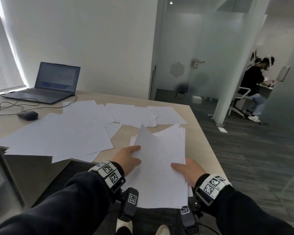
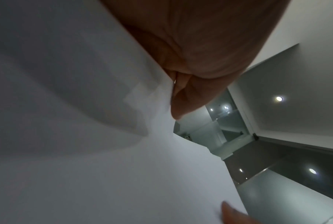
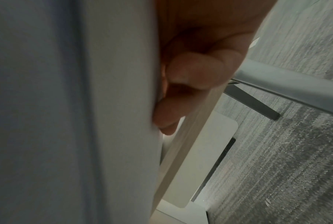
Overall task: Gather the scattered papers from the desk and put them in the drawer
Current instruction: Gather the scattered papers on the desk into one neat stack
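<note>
Office room, white wall at top of frame, frosted glass partition upper right, grey carpet at right. Light wood tabletop (image 1: 196, 133) runs from left edge to centre. Loose papers (image 1: 61, 133) are spread over it, overlapping, from lower left up to mid-frame. More sheets (image 1: 136, 112) lie toward its far edge, right of centre.

I hold a gathered stack of papers (image 1: 161, 175) in the lower centre, over the near right corner of the tabletop, sheets fanned unevenly at the top. My left hand (image 1: 128, 160) grips the stack's left edge, thumb on top, the rest of the fingers (image 2: 183, 97) under the sheets in the left wrist view. My right hand (image 1: 187, 172) grips the right edge, thumb on top, fingers (image 3: 192, 72) curled beneath in the right wrist view.

Open laptop (image 1: 47, 83) sits upper left on the tabletop. A dark mouse (image 1: 27, 115) is just below it, with cables (image 1: 10, 106) trailing at left. Another person (image 1: 251, 87) sits on a white chair behind the glass, far right. Can't make out a drawer.
</note>
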The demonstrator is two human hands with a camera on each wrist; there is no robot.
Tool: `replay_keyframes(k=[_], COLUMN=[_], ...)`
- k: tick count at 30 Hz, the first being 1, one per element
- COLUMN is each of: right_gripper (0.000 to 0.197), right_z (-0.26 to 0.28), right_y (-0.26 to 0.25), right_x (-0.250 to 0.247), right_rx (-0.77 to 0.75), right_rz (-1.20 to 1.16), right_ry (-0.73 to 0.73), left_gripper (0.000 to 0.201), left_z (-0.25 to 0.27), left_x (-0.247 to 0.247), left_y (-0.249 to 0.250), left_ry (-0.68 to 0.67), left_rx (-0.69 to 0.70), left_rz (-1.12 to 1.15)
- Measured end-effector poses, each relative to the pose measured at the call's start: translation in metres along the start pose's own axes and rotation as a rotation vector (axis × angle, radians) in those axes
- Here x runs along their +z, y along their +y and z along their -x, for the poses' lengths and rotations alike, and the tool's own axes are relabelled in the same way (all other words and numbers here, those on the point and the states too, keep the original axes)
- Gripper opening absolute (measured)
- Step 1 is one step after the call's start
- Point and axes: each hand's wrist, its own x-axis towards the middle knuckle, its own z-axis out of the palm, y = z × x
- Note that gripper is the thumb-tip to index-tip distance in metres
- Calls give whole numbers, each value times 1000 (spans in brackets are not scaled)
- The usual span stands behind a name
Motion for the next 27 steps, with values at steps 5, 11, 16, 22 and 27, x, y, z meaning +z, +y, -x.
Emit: replay_keyframes(k=[5, 11, 16, 22, 27], right_gripper=[18, 15, 10, 27, 50], right_z=[-2, -10, -26, -31, -27], right_y=[-13, -38, -57, -60, -55], right_x=[-8, -24, -28, -28, -22], right_rx=[-97, -265, -312, -335, -378], right_rz=[-68, -213, -232, -289, -252], right_ry=[56, 72, 140, 169, 182], left_gripper=[88, 50, 20, 26, 47], left_z=[-9, -25, -31, -31, -26], left_x=[-9, -32, -30, -15, -8], left_y=[1, 18, 47, 59, 58], left_ry=[181, 55, 212, 269, 263], left_rx=[86, 9, 206, 325, 352], left_rz=[14, 474, 620, 584, 474])
